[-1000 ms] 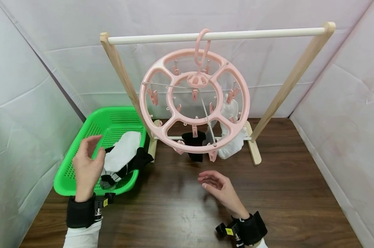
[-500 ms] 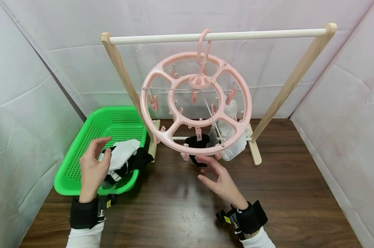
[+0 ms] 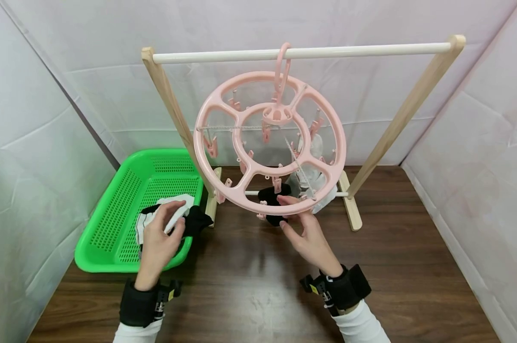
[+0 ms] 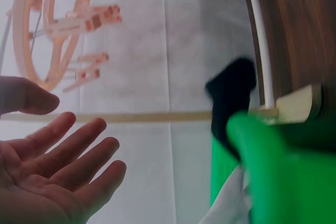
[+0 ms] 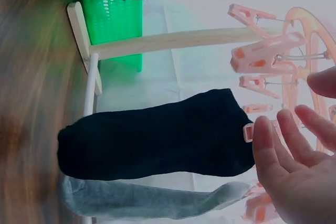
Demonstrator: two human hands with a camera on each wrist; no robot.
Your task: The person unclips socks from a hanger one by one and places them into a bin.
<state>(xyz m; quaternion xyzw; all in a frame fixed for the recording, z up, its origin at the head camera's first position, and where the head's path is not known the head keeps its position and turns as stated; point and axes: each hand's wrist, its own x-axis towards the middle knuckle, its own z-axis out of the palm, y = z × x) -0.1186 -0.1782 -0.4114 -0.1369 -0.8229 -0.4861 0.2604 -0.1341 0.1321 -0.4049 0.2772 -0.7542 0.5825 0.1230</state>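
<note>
Hanging by its hook from the white rail (image 3: 348,51) – pink ring hanger (image 3: 277,114), tilted, with pegs (image 5: 268,53) dangling beneath. Wooden rack (image 3: 406,112) stands along the bench's (image 3: 249,295) back edge.

Right hand (image 3: 309,238): reaching under the ring's front rim, thumb and fingers apart, grasping nothing. Fingertips lie by a pink peg at the upper end of the hung black sock (image 5: 152,140); whether they touch it, cannot tell. That sock hangs near the bench's back edge, below the hanger's front rim. Grey sock (image 5: 152,200) just beside it, white sock (image 3: 316,146) under the hanger's right side.

Left hand (image 3: 160,238): above the green basket's (image 3: 80,255) front right corner, thumb spread from fingers, palm bare – released. Basket sits in the bench's back left corner, beside the rack's left foot. Inside, against its right wall, a pale sock (image 3: 183,202) lies with other dark and white pieces, partly hidden by the hand. Another black sock (image 3: 197,223) straddles the basket's right edge, its end poking out past the rim.

Black band on each wrist, white sleeves below.
</note>
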